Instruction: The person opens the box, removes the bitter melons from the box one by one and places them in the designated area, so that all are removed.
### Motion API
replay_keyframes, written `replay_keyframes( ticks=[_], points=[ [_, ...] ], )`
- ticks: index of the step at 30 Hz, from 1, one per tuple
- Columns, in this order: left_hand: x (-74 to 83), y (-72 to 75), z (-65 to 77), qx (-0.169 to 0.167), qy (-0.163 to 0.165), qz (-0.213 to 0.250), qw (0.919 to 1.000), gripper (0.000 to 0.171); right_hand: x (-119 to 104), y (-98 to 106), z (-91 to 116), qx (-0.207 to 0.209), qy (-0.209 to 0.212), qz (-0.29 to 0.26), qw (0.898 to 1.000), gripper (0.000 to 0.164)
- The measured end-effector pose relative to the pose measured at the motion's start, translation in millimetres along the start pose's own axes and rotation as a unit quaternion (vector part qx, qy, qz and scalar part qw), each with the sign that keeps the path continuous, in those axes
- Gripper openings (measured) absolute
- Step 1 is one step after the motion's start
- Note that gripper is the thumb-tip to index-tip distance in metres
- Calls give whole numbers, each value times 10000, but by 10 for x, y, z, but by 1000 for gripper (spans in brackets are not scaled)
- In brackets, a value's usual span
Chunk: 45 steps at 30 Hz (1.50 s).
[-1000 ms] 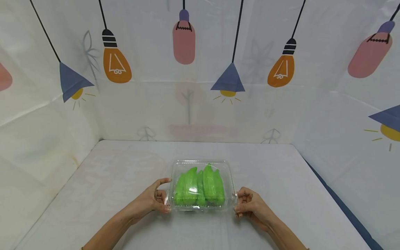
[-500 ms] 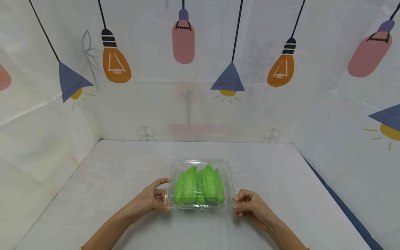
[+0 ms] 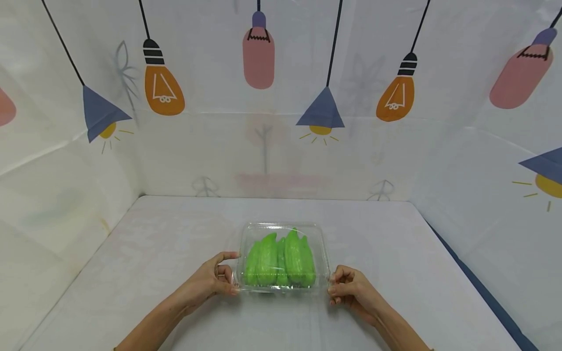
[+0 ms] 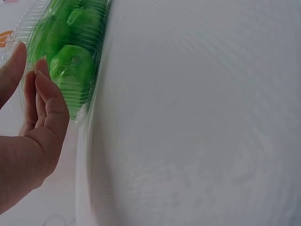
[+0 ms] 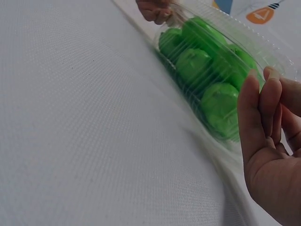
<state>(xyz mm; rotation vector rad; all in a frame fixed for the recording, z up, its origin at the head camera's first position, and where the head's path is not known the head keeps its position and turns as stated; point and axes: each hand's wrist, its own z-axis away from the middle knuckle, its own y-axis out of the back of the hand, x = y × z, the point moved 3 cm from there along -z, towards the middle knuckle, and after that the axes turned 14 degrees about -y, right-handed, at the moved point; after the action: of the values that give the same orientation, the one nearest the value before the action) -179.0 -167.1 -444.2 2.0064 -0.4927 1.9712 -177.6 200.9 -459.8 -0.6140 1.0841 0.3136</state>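
Note:
A clear plastic clamshell box (image 3: 322,253) sits at the middle of the white table, its lid over several bright green, tapered, ribbed vegetables (image 3: 293,258). At its left side my left hand (image 3: 206,282) holds the edge, thumb at the front corner and forefinger stretched along the side farther back. My right hand (image 3: 356,292) pinches the front right corner of the rim between thumb and curled fingers. The left wrist view shows the left fingers (image 4: 51,101) against the box's ribbed wall. In the right wrist view, the rounded ends of the vegetables (image 5: 218,106) show through the plastic beside the right hand.
The white-covered table (image 3: 175,229) reaches back to a pale cloth wall (image 3: 210,141) printed with hanging lamps and bulbs. Similar cloth closes off both sides. A dark blue strip (image 3: 478,280) runs along the right edge of the table.

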Motion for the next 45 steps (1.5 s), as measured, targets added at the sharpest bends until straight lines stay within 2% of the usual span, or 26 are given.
replay_keyframes(
  ticks=[5,14,26,41,45],
  points=[
    [-6,4,4,129,27,-128,9998,90,-1,-9,-5,-39,-11,-75,10000,25],
    [-52,1,17,238,30,-58,9997,78,-7,-13,-9,55,-69,-94,9999,24],
    [-38,0,21,289,59,-135,9995,70,-12,0,-19,304,-279,-28,9991,20],
    [-21,4,19,248,130,-77,9996,62,-16,-7,-19,368,-326,-38,9988,20],
    [-32,11,21,254,162,-67,9995,55,-13,-5,-21,363,-322,-38,9988,21]
  ],
)
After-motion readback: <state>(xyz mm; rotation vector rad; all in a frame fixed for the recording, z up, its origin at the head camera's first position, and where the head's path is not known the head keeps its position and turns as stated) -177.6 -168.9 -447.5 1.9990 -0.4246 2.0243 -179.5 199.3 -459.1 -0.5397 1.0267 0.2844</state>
